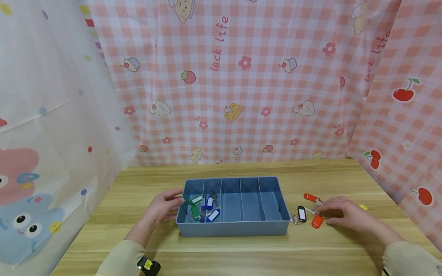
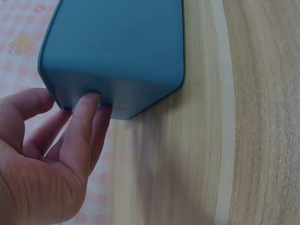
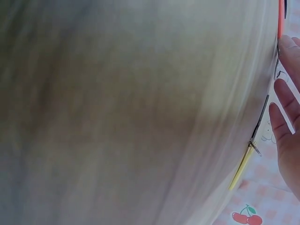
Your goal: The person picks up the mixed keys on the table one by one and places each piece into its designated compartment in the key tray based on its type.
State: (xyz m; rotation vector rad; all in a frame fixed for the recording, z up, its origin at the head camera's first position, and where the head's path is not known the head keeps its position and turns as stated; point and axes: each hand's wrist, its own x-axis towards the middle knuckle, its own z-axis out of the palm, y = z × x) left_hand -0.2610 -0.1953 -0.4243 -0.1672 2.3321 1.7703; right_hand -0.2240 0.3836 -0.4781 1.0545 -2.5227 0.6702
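A blue-grey box (image 1: 233,230) with several compartments stands on the table. Fingertips of my left hand (image 2: 61,145) rest against its left end wall, with the thumb near the rim. Green key tags (image 1: 195,212) lie in the leftmost compartment, and blue key tags (image 1: 213,215) in the one beside it. To the right of the box are keys with two red key tags (image 1: 317,221) and a black key tag (image 1: 302,214). My right hand (image 1: 345,214) is over these keys, thumb and fingers apart, fingertips close to the nearer red tag.
A yellow key tag (image 1: 363,207) lies on the wooden table (image 1: 238,255) behind my right hand. The box's other three compartments show bare floors. Pink checked cloth (image 1: 241,84) hangs behind the table and along its right side; white printed cloth (image 1: 62,153) hangs at the left.
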